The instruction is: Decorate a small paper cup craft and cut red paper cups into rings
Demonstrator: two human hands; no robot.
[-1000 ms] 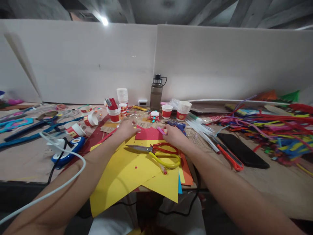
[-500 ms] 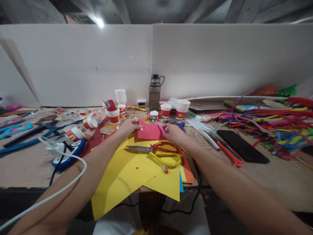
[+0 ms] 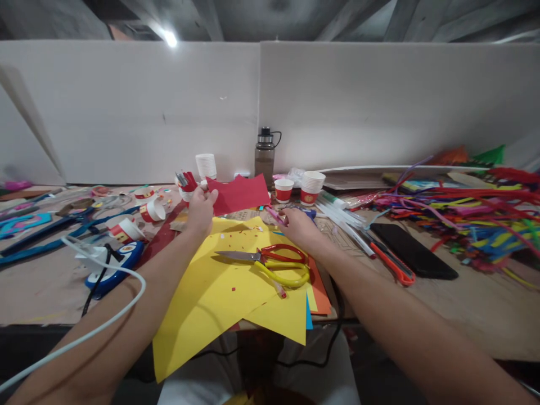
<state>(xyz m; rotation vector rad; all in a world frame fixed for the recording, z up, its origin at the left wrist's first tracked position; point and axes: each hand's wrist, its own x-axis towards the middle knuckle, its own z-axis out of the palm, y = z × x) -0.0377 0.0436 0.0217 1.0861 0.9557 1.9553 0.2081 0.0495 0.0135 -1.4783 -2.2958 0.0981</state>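
Observation:
A piece of red paper (image 3: 240, 195) is raised above the table, its upper edge notched. My left hand (image 3: 200, 211) pinches it at the left end, thumb in front. Fingers closed, my right hand (image 3: 299, 226) grips a slim pink tool (image 3: 275, 215) near the paper's lower right corner; the tool's exact kind is unclear. Below both hands, yellow paper sheets (image 3: 202, 298) overlap, with small red scraps scattered on them. Scissors (image 3: 240, 256) with one red and one yellow handle lie across the sheets, blades pointing left.
Paper cups (image 3: 312, 188) and a water bottle (image 3: 264, 160) stand at the back. To the right lie a black phone (image 3: 413, 250), an orange utility knife (image 3: 394, 264) and heaped colourful pipe cleaners (image 3: 476, 208). A white cable (image 3: 141, 292) crosses over my left forearm.
The red paper has been lifted off the yellow sheets and tilted up, uncovering small scraps. My left hand has moved left and turned; the right stays near its place with the pink tool.

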